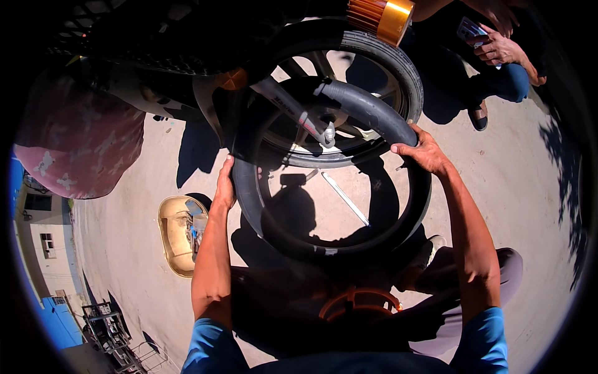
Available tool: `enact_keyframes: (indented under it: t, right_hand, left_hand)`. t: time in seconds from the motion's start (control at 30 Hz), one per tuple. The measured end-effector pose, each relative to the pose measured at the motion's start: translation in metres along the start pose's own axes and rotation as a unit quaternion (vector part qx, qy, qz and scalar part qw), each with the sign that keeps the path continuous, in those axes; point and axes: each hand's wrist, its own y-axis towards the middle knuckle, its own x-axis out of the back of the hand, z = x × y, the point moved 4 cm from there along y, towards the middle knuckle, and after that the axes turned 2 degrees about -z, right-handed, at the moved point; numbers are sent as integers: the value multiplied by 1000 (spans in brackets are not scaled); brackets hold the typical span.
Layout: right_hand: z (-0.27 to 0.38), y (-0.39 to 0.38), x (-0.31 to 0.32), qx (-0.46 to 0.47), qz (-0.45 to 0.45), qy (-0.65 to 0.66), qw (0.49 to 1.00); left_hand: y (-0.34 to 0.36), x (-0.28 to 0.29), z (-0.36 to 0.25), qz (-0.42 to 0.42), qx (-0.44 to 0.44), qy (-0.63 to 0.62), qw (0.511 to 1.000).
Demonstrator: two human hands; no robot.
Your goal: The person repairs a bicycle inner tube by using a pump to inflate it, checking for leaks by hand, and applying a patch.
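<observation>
Seen from above, a person in blue short sleeves holds a black rubber inner tube (374,115) up in front of them, over sunlit concrete ground (536,206). The left hand (224,187) grips the tube's left side with its fingers curled around the rubber; the right hand (423,149) is closed over the tube's upper right side — both hands have firm hold of it. The tube forms a large loop, its top edge lying against a motorcycle wheel (374,56) with a black tyre and dark spokes, just behind it. A long metal bar (346,199) lies on the ground, seen through the loop. To the left sits a yellowish basin (174,234) holding small items. At top right, another person's hands (498,43) hold a phone — well apart from the tube.
</observation>
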Motion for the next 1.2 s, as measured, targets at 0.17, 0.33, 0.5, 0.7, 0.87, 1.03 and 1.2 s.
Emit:
enact_keyframes:
  t: [0.17,0.33,0.5,0.7,0.87,1.03,1.2]
  right_hand:
    - [-6,-7,-1,1,-66,28,997]
    - [22,-20,16,4,-128,-96,987]
    - [41,-24,16,10,-124,-151,981]
    - [10,-37,5,-11,-152,-217,964]
    - [66,-108,-98,190,-151,-237,941]
    - [121,-187,-242,99,190,90,973]
    - [133,-204,-243,114,84,-15,990]
  left_hand:
    - [-8,-11,0,20,25,-23,999]
    - [-15,-28,48,-69,33,-95,993]
    - [7,13,105,-46,28,-174,983]
    - [-30,-13,10,-26,57,-123,990]
    - [-66,-46,-17,-62,15,-87,994]
    - [-99,-56,-4,-146,-61,-126,979]
    - [-127,-87,-42,-37,-104,35,993]
